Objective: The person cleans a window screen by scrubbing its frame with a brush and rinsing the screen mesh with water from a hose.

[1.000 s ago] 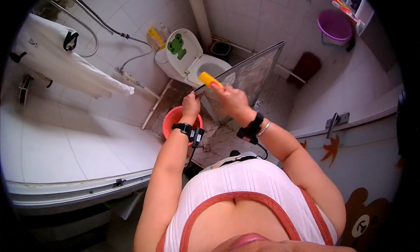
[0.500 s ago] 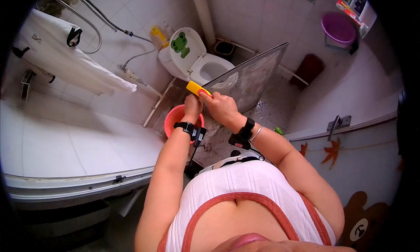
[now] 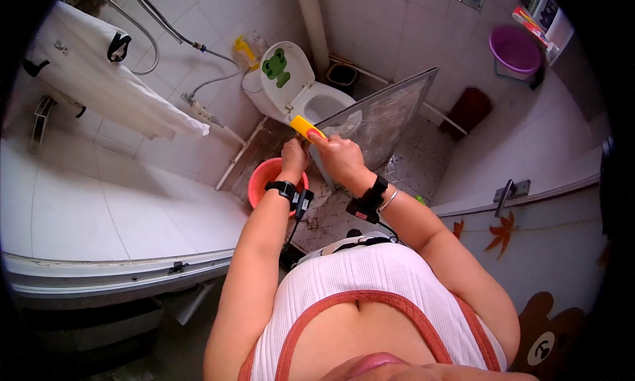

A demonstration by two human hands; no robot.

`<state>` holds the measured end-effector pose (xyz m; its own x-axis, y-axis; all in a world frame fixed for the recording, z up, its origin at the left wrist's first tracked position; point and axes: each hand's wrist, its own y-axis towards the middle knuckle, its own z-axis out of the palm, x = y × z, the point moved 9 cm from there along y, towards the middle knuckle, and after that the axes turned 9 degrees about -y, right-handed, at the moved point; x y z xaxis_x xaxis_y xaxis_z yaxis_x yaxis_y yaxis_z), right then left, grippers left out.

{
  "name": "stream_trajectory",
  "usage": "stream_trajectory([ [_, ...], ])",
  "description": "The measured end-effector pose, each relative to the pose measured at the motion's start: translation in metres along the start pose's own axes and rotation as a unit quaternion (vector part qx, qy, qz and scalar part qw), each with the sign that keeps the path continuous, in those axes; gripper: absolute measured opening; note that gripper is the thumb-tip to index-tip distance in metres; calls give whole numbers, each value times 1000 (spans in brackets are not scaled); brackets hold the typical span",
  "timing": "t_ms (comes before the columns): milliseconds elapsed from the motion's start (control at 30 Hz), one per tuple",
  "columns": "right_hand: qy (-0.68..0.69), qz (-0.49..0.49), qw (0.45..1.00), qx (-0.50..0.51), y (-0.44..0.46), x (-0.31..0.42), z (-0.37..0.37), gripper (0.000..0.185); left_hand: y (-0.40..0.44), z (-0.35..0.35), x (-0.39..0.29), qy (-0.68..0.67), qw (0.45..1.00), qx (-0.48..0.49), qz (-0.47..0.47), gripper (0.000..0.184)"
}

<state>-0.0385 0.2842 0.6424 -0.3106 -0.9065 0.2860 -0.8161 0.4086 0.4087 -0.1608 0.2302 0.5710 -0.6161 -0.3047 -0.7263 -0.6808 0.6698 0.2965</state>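
A grey mesh window screen (image 3: 397, 120) in a thin frame stands tilted in front of the toilet. My left hand (image 3: 294, 157) is closed at the near left edge of its frame, above the pink bucket (image 3: 256, 188); the fingertips are partly hidden. In my right hand (image 3: 341, 161) is a yellow block-shaped scrubbing brush (image 3: 304, 126) with a reddish patch, held against or just over the frame's near top corner. Its underside is hidden, so I cannot tell whether it touches.
A toilet (image 3: 324, 103) with its lid up stands behind the screen. A purple basin (image 3: 514, 50) is at the right wall, and a white cloth (image 3: 126, 83) hangs on the left. Pipes (image 3: 241, 153) run along the wall. A door handle (image 3: 509, 192) juts out at right.
The yellow brush has shifted slightly right along the frame's near corner with my right hand. My left hand stays at the frame edge. The view has tilted a little.
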Motion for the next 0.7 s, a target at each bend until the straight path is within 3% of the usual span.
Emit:
stream_trajectory([
  [67,-67,-15,997,-16,2,-5,4,36,2,1,2,23,1000,8,-15,19],
  [233,-88,26,996,-8,4,-25,-12,33,4,6,13,26,999,-8,-44,16],
  [433,-67,-29,997,0,0,-4,4,34,5,7,17,35,999,9,16,23],
  [500,-105,-35,992,-69,0,-29,-9,36,7,11,24,32,999,12,5,23],
  [567,-171,46,984,-16,4,-72,-17,38,6,12,23,24,1000,13,-8,24],
  [700,-166,100,981,-12,11,-115,-35,37,3,8,13,17,999,11,-31,23],
])
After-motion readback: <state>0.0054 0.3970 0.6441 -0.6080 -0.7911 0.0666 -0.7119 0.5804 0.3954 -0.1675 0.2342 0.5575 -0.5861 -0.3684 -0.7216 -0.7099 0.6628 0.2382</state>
